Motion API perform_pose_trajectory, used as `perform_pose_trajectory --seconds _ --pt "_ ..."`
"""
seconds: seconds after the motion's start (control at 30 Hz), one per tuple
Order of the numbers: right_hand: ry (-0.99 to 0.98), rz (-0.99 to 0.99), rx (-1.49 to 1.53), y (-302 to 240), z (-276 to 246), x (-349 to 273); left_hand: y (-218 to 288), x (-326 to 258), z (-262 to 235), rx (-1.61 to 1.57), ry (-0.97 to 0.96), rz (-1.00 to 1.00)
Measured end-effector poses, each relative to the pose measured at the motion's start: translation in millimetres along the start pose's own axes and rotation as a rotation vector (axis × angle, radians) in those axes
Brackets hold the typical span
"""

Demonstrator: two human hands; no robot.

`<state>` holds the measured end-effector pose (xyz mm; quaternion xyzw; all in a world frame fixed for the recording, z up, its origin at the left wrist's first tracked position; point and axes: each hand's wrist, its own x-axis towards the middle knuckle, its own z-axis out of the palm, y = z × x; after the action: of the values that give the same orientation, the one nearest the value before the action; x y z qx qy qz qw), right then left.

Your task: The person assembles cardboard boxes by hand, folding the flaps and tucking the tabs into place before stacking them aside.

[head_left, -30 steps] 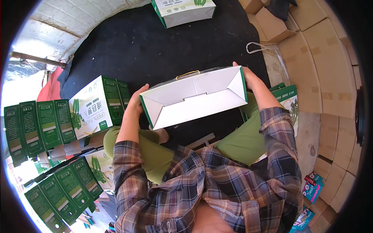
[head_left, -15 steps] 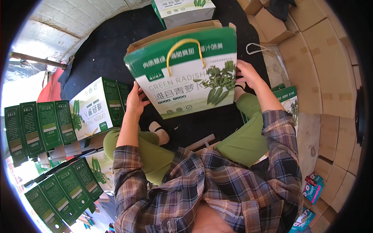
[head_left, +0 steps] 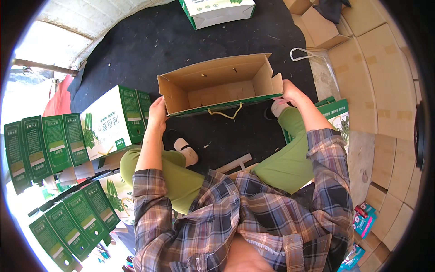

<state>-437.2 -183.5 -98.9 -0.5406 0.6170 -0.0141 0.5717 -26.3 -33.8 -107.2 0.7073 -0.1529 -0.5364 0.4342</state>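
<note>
Gripping an open box (head_left: 217,75), hands (head_left: 157,111) between green cartons (head_left: 58,140) and brown boxes (head_left: 383,75)

the box (head_left: 220,85) is brown inside, its cord (head_left: 233,118) yellow, the trousers (head_left: 283,163) green, the shirt (head_left: 199,222) plaid.

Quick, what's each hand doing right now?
Left hand: holding the left end of the open cardboard box.
Right hand: holding the right end of the same box.
</note>
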Motion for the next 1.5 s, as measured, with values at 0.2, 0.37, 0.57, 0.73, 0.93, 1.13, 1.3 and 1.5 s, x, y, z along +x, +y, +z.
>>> perform_pose_trajectory --seconds 0.2,0.37,0.57,0.73,0.93,1.13,1.3,1.5 --pt "0.097 -0.007 -0.062 -26.3 -8.5 -15.4 19.8 -14.7 14.5 0.022 0.217 0.477" --pt "0.178 -0.077 0.175 -49.2 -2.2 -40.5 31.8 -17.9 15.5 0.763 0.364 0.958" --pt "0.229 -0.239 -0.279 -39.1 0.1 -38.5 46.0 -14.0 28.2 1.037 0.293 0.72" --pt "0.195 -0.282 -0.278 -46.4 10.7 -42.6 47.6 -17.7 35.7 1.162 0.269 0.581" --pt "0.143 -0.41 -0.274 -37.8 9.9 -25.1 45.6 -17.9 31.9 1.105 0.19 0.633" --pt "0.018 -0.382 -0.148 -40.3 10.3 -7.9 47.1 -20.0 29.8 0.901 -0.013 0.651" --pt "-0.088 -0.24 0.058 -44.4 8.7 -11.4 39.2 -15.2 23.3 0.56 -0.274 0.39" --pt "-0.095 -0.225 0.123 -48.6 6.0 -18.3 42.4 -17.1 4.4 0.652 -0.539 0.358"
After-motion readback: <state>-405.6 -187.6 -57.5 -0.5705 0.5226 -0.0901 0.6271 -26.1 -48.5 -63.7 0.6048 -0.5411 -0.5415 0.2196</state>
